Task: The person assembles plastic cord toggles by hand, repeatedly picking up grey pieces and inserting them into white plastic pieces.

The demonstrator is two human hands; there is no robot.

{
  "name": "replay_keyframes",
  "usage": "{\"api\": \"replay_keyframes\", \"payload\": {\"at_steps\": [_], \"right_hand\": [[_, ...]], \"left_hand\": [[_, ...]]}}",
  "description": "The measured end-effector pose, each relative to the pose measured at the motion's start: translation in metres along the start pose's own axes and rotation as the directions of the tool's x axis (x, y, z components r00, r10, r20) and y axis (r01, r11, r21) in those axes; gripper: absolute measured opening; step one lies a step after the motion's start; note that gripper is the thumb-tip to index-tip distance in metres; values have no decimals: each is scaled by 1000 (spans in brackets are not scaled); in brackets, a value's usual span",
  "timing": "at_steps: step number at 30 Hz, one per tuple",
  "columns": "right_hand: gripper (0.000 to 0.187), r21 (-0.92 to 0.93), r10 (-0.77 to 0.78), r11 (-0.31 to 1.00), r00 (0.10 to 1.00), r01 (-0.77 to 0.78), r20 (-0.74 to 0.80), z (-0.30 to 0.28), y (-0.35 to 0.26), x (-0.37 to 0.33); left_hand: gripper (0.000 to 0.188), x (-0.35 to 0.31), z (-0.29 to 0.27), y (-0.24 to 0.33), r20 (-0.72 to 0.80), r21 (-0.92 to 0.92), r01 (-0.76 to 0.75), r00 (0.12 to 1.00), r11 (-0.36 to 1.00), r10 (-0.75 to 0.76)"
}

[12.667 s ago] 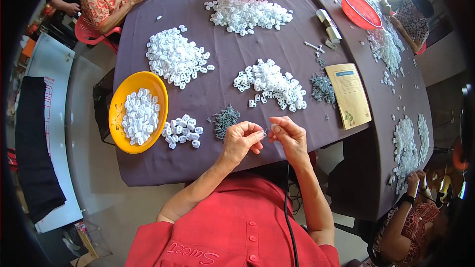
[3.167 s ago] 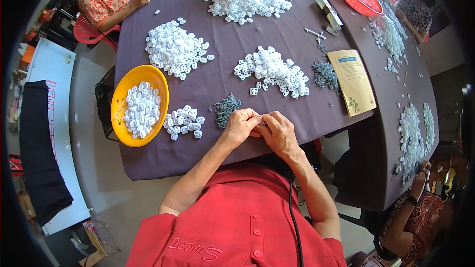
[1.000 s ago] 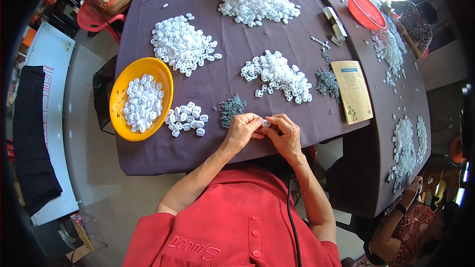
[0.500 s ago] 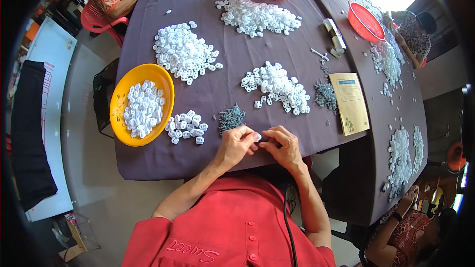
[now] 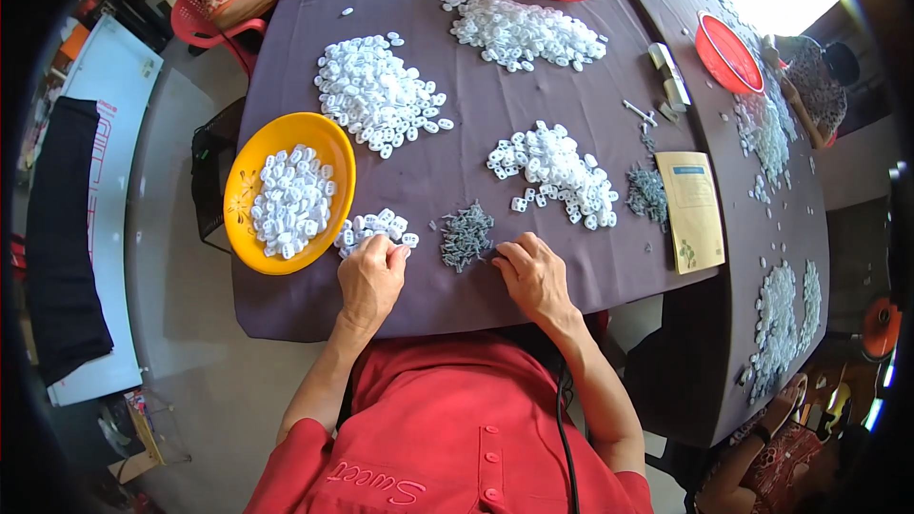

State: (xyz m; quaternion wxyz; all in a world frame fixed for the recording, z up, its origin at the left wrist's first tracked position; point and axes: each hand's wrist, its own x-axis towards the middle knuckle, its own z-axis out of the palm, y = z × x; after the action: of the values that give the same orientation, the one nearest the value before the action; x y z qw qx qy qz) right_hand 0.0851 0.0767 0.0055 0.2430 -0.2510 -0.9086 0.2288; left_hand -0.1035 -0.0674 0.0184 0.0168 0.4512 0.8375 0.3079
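Curled fingers of the left hand [image 5: 369, 276] hide whatever white piece they pinch, the grey bits [image 5: 466, 236] by the right hand [image 5: 533, 276] are too small to identify.

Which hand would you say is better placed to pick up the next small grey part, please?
Probably the right hand: its fingertips lie at the grey parts pile, while the left hand rests on the small white pieces pile.

Matt purple cloth covers the worktop [image 5: 476, 171]; the white pieces [image 5: 373, 228] look like smooth plastic, the yellow bowl [image 5: 249, 181] glossy plastic, the grey bits [image 5: 466, 236] dull.
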Motion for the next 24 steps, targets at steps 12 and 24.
{"api": "replay_keyframes", "payload": {"at_steps": [12, 24], "right_hand": [[10, -29, 18, 999, 1000, -17, 13, -2, 1, -2], [11, 178, 143, 978, 976, -113, -166, -27, 25, -23]], "left_hand": [[38, -3, 52, 56, -36, -219, -303, 952, 927, 303], [41, 16, 98, 82, 37, -130, -334, 939, 933, 342]]}}
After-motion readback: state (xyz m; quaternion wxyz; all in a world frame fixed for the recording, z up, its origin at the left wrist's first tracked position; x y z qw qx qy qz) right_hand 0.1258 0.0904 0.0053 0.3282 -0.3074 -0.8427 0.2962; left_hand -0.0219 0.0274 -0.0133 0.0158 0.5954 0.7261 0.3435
